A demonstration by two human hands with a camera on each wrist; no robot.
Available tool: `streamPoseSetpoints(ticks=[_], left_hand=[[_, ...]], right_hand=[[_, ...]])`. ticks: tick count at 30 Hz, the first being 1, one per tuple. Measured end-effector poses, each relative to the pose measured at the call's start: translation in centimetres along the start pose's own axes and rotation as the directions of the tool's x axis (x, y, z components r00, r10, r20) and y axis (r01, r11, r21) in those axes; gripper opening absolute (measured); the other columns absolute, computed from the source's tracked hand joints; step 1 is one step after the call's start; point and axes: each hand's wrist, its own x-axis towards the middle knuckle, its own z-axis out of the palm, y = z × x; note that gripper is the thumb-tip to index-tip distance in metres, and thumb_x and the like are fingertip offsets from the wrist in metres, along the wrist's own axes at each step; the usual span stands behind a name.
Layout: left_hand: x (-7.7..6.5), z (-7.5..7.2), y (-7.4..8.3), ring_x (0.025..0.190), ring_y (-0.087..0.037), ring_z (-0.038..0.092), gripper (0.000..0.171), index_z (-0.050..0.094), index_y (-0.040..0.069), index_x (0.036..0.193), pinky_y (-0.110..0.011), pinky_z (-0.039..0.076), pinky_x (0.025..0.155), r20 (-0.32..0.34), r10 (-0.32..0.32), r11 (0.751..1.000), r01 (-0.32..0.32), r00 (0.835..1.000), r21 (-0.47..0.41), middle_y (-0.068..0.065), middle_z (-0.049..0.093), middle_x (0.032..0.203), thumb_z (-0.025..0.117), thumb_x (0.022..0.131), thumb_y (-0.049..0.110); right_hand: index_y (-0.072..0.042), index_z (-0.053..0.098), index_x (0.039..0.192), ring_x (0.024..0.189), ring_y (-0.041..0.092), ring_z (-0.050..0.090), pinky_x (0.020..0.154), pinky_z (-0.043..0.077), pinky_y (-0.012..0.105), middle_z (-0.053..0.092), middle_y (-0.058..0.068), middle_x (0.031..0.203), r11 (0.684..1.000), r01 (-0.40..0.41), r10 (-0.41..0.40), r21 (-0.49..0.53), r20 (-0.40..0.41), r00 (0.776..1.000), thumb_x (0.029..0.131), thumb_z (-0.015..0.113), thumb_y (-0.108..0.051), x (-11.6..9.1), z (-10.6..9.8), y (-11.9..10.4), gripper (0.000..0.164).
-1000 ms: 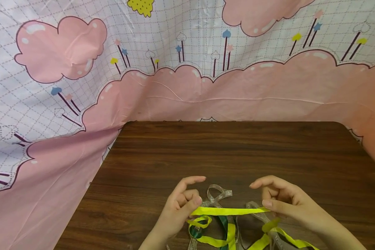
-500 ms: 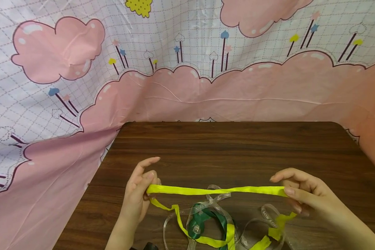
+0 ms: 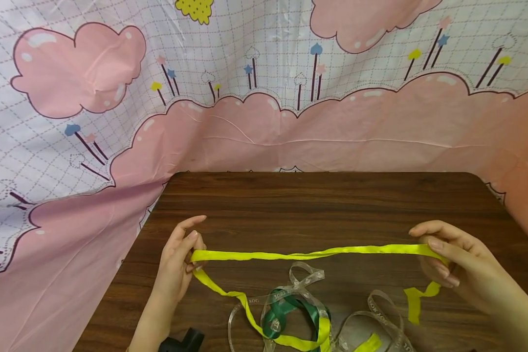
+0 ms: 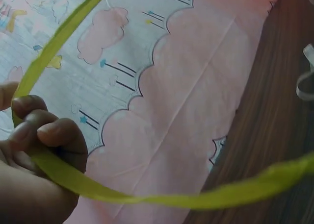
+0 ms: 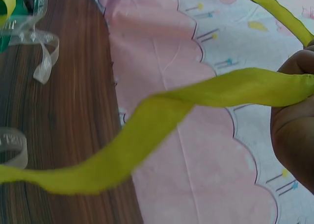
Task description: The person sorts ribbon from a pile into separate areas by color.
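A bright yellow ribbon (image 3: 308, 255) stretches between the two hands above the table in the head view. My left hand (image 3: 176, 261) pinches one part of it, and from there a slack length drops to the ribbons on the table. In the left wrist view the curled fingers (image 4: 56, 128) hold the yellow ribbon. My right hand (image 3: 462, 261) pinches the other part between thumb and fingers, with a short loose tail hanging below. In the right wrist view the ribbon (image 5: 162, 116) runs twisted away from the hand (image 5: 297, 121).
On the dark wooden table (image 3: 325, 205) lie a coiled green ribbon (image 3: 275, 313) and a sheer printed ribbon (image 3: 308, 281). A cut yellow piece (image 3: 369, 343) shows at the front edge. A black object (image 3: 189, 340) sits by the left forearm. A patterned curtain (image 3: 246, 127) hangs behind.
Both hands have moved apart and upward, the left one leftward and the right one rightward. The yellow ribbon between them has grown longer, and its tail has lifted off the table.
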Motion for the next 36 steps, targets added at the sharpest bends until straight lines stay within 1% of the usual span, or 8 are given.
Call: streamPoseSetpoints(ticks=[5, 7, 13, 17, 24, 26, 30, 36], left_hand=[[0.4, -1.0, -0.6, 0.043, -0.016, 0.023, 0.028, 0.044, 0.011, 0.128, -0.033, 0.013, 0.037, 0.018, -0.061, 0.996, 0.059, 0.998, 0.071, 0.009, 0.045, 0.061, 0.033, 0.102, 0.016], [0.6, -1.5, -0.9, 0.040, -0.014, 0.023, 0.027, 0.047, 0.014, 0.126, -0.035, 0.013, 0.036, -0.002, -0.121, 0.983, 0.120, 0.993, 0.138, 0.008, 0.044, 0.058, 0.036, 0.102, 0.022], [1.1, -2.8, -1.7, 0.039, -0.007, 0.030, 0.038, 0.051, 0.011, 0.125, -0.027, 0.024, 0.034, -0.100, -0.286, 0.895, 0.303, 0.953, 0.327, 0.005, 0.044, 0.056, 0.042, 0.099, 0.039], [1.3, -3.6, -2.1, 0.038, -0.005, 0.035, 0.042, 0.052, 0.012, 0.124, -0.019, 0.033, 0.037, -0.139, -0.338, 0.864, 0.365, 0.931, 0.346, 0.005, 0.043, 0.055, 0.042, 0.098, 0.043], [1.7, -4.9, -2.2, 0.034, -0.004, 0.032, 0.039, 0.053, 0.014, 0.121, -0.019, 0.033, 0.037, -0.138, -0.352, 0.885, 0.377, 0.926, 0.274, 0.008, 0.039, 0.048, 0.042, 0.098, 0.044], [1.8, -5.2, -2.2, 0.034, -0.004, 0.031, 0.042, 0.051, 0.011, 0.124, -0.019, 0.033, 0.037, -0.125, -0.346, 0.893, 0.368, 0.930, 0.260, 0.008, 0.038, 0.047, 0.041, 0.098, 0.043], [2.0, -5.8, -2.2, 0.033, -0.003, 0.030, 0.047, 0.047, 0.007, 0.128, -0.019, 0.033, 0.037, -0.111, -0.343, 0.901, 0.360, 0.933, 0.241, 0.008, 0.037, 0.046, 0.039, 0.099, 0.043], [2.5, -6.4, -2.0, 0.032, -0.004, 0.029, 0.048, 0.046, 0.005, 0.128, -0.020, 0.032, 0.035, -0.117, -0.324, 0.915, 0.342, 0.939, 0.215, 0.008, 0.037, 0.044, 0.038, 0.099, 0.043]], right_hand=[[0.003, 0.039, 0.134, 0.050, 0.018, 0.021, 0.045, 0.013, 0.030, 0.024, 0.011, 0.068, 0.998, 0.009, -0.009, 0.067, -0.015, 1.000, 0.094, -0.006, 0.007, -0.5, -1.6, -0.2, 0.061], [0.003, 0.038, 0.134, 0.049, 0.018, 0.020, 0.047, 0.012, 0.030, 0.023, 0.011, 0.068, 0.994, 0.017, -0.015, 0.108, -0.024, 1.000, 0.094, -0.008, 0.005, -0.7, -2.4, -0.2, 0.062], [0.002, 0.043, 0.131, 0.048, 0.016, 0.016, 0.048, 0.009, 0.027, 0.020, 0.009, 0.066, 0.970, 0.024, 0.001, 0.243, -0.104, 0.995, 0.097, -0.010, -0.005, -1.3, -4.9, -0.7, 0.064], [0.000, 0.048, 0.129, 0.048, 0.015, 0.014, 0.050, 0.010, 0.024, 0.019, 0.007, 0.064, 0.941, 0.044, 0.018, 0.334, -0.181, 0.983, 0.099, -0.007, -0.012, -2.2, -6.7, -1.1, 0.064], [0.001, 0.051, 0.127, 0.052, 0.013, 0.012, 0.053, 0.013, 0.023, 0.029, 0.010, 0.065, 0.887, 0.074, 0.040, 0.456, -0.236, 0.971, 0.100, -0.005, -0.019, -4.3, -10.4, -1.2, 0.066], [0.002, 0.051, 0.128, 0.053, 0.013, 0.011, 0.054, 0.016, 0.024, 0.039, 0.013, 0.067, 0.860, 0.087, 0.046, 0.502, -0.248, 0.968, 0.101, -0.006, -0.022, -5.1, -11.5, -1.1, 0.067], [0.002, 0.052, 0.126, 0.055, 0.012, 0.009, 0.057, 0.017, 0.025, 0.044, 0.015, 0.068, 0.820, 0.134, 0.052, 0.556, -0.306, 0.951, 0.102, -0.001, -0.024, -6.5, -13.4, -1.1, 0.064], [0.002, 0.052, 0.122, 0.054, 0.012, 0.010, 0.058, 0.016, 0.024, 0.038, 0.014, 0.067, 0.773, 0.205, 0.038, 0.601, -0.366, 0.930, 0.103, 0.004, -0.025, -7.9, -15.3, -1.0, 0.058]])
